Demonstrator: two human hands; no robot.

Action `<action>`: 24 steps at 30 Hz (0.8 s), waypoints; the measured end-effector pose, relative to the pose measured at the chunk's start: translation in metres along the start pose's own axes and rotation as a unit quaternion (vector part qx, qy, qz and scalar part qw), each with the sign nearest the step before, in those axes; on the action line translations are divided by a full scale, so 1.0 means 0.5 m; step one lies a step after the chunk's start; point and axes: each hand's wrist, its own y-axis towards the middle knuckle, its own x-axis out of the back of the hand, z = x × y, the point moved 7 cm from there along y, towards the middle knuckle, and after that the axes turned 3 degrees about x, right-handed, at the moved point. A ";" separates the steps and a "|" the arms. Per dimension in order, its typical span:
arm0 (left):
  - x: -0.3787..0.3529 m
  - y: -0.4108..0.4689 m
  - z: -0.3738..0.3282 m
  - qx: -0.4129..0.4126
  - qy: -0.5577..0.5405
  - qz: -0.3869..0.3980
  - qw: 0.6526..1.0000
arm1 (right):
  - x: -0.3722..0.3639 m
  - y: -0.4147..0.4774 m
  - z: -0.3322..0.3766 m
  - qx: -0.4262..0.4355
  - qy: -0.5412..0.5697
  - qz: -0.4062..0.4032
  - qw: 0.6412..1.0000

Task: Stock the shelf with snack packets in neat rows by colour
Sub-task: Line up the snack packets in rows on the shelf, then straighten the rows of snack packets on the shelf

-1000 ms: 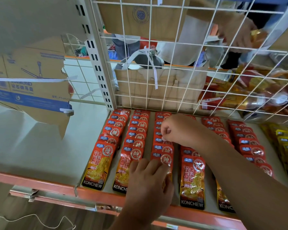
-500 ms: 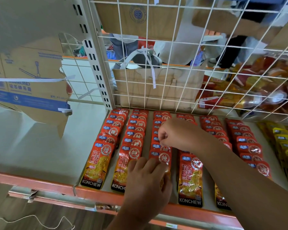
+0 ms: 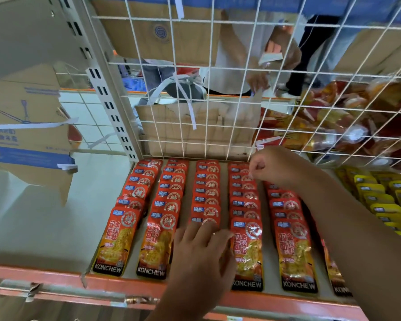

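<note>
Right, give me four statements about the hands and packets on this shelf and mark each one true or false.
1. The left hand lies flat on the front of the third row of red packets. True.
2. The yellow packets lie left of the red ones. False: they lie to the right.
3. The right hand rests on the front packets. False: it is at the back of the fourth red row, its fingers curled.
4. A white wire grid stands behind the rows. True.
</note>
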 end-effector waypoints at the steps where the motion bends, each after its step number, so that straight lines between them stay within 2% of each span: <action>1: -0.006 0.003 -0.013 -0.006 -0.003 0.002 1.000 | 0.000 -0.001 -0.006 -0.002 -0.004 -0.001 1.000; 11: -0.077 -0.009 -0.092 -0.045 -0.010 0.041 0.998 | -0.013 0.031 -0.045 0.000 -0.009 0.009 1.000; 24: -0.089 -0.004 -0.089 -0.055 0.033 0.010 0.998 | -0.034 0.079 -0.041 0.022 -0.032 0.021 0.999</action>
